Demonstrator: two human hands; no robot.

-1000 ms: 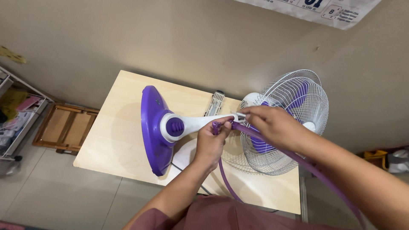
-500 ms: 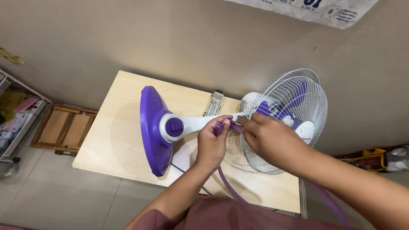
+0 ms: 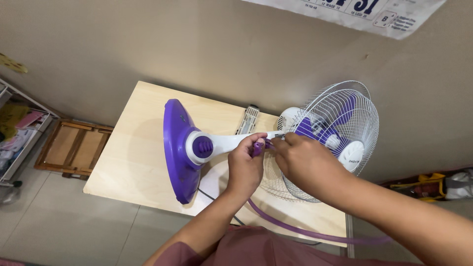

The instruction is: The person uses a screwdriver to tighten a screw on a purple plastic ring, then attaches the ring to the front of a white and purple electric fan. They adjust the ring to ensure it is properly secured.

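Observation:
A purple and white fan lies on its side on a light wooden table [image 3: 133, 162]. Its round purple base [image 3: 175, 148] stands on edge at the left, its white wire cage [image 3: 335, 133] at the right by the wall. My left hand [image 3: 244, 167] pinches one end of a thin purple plastic ring [image 3: 295, 226] at the cage's near rim, below the white neck [image 3: 226, 143]. My right hand [image 3: 305, 162] grips the other end there too, fingertips against those of my left hand. The ring loops down over the table's front edge.
A white rectangular grille part [image 3: 249, 119] lies on the table behind the neck. A folded wooden frame [image 3: 69, 148] leans on the floor at the left, beside a wire rack [image 3: 19, 133] with clutter. A calendar [image 3: 359, 12] hangs on the beige wall. Bags [image 3: 433, 184] lie at the right.
My right hand has moved left and down until it meets the left hand at the cage's rim. The purple ring has dropped from a raised loop to lie low along the table's front edge.

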